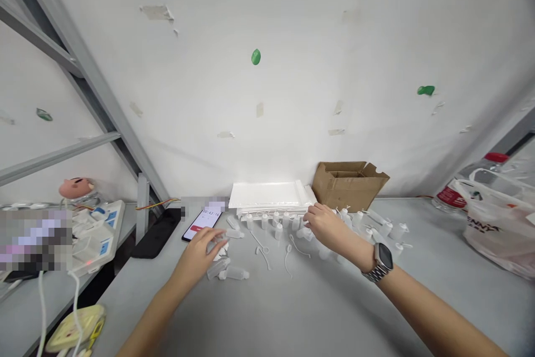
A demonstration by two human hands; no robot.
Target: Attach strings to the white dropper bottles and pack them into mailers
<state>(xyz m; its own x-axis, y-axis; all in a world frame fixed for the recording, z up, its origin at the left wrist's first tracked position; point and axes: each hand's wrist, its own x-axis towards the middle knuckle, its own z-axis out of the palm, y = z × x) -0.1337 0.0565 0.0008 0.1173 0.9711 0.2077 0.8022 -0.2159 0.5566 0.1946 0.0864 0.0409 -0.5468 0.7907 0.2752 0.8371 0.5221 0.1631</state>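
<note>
My left hand point(204, 248) reaches over a loose group of small clear plastic bottles at the left, its thumb and fingers apart. One bottle point(234, 233) lies just beyond its fingertips, and another bottle point(234, 273) lies nearer to me. My right hand point(328, 227) is closed at the right end of a row of upright small bottles point(276, 219). A small plastic bottle point(306, 233) shows at its fingertips, partly hidden by the hand. Thin white strap-like caps point(288, 257) lie between my hands. More capped bottles point(387, 229) are spread beyond my right wrist.
Behind the row lies a stack of white flat packs point(267, 194), with an open cardboard box point(351, 184) beside it. A phone showing a timer point(203, 221) and a black phone-shaped object point(156, 234) are at the left. A plastic bag point(497, 229) stands at the right.
</note>
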